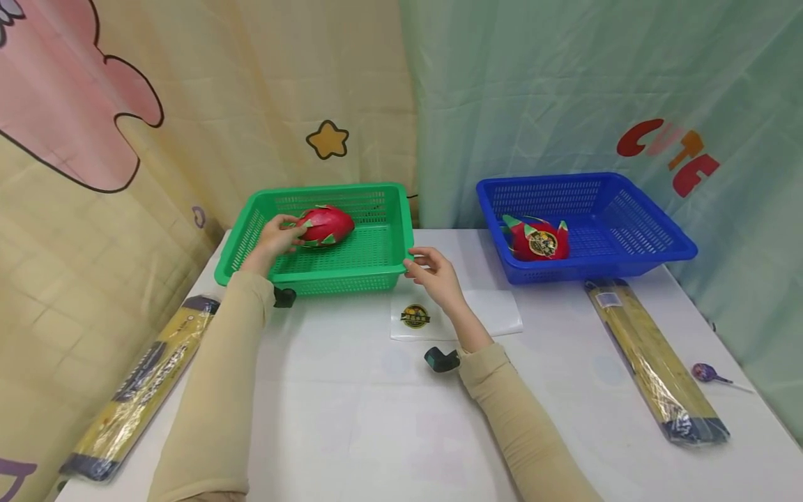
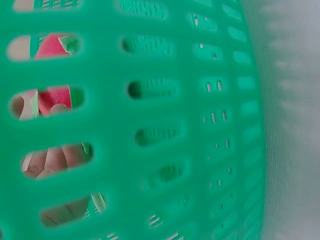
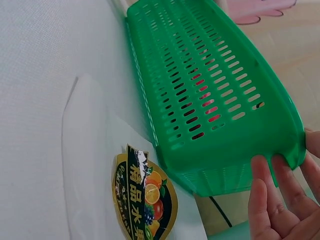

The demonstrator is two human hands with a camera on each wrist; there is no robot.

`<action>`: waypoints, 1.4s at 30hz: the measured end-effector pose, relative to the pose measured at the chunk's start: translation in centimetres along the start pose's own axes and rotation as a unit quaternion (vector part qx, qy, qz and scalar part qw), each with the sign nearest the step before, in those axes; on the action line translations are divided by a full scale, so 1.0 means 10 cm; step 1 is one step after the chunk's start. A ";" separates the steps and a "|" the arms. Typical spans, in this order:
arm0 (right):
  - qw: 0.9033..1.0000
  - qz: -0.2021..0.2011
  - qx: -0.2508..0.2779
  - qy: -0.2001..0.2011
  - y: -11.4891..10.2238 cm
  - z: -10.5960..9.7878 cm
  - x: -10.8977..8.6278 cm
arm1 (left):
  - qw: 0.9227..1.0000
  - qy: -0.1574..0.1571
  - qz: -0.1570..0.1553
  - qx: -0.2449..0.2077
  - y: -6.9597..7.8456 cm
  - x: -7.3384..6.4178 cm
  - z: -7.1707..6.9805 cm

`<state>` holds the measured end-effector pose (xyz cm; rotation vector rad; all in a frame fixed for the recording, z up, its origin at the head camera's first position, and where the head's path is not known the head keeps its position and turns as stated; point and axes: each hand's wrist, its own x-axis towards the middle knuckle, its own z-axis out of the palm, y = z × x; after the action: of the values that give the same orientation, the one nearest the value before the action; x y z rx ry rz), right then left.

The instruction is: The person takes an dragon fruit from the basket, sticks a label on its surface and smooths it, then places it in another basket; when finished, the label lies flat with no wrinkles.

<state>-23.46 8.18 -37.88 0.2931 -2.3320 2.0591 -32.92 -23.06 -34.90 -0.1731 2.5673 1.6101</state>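
Note:
A pink-red dragon fruit (image 1: 329, 225) with green scales lies in the green basket (image 1: 351, 286) at the left back of the table. My left hand (image 1: 279, 237) reaches over the basket's front left rim, with thumb and fingers around the fruit's left end. Seen from the left wrist, the basket's slotted wall hides most of that hand; parts of the fingers (image 2: 55, 160) and red skin show through the slots. At the basket's front right corner, my right hand (image 1: 436, 279) grips the rim, fingertips (image 3: 260, 167) against the outer wall.
A blue basket (image 1: 627, 265) at the back right holds another dragon fruit (image 1: 552, 241) with a round label. A plastic bag (image 1: 489, 317) with a fruit label lies before the baskets. Long yellow packs (image 1: 150, 383) flank both sides; a lollipop (image 1: 704, 372) lies far right.

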 end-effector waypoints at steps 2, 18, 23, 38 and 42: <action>1.000 -0.001 -0.001 0.001 -0.01 0.01 -0.01 | 1.000 0.001 0.000 0.006 0.00 0.02 0.00; 1.000 0.004 -0.002 0.005 0.30 0.04 0.10 | 0.985 0.070 0.024 -0.157 0.11 -0.01 0.09; 0.993 -0.041 -0.086 0.062 0.18 0.01 0.05 | 0.965 0.040 0.079 -0.248 0.40 -0.18 0.15; 0.991 -0.118 -0.034 -0.057 -0.37 -0.60 -0.56 | 0.922 -0.114 0.235 -0.286 0.83 -1.64 1.12; 0.990 -0.088 -0.015 -0.111 -0.15 -0.77 -0.75 | 0.927 -0.067 0.360 -0.081 0.58 -1.77 1.23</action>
<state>-16.72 16.54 -36.43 0.7353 -2.3514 1.9966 -15.95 -8.74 -32.42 0.9407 2.5246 1.9420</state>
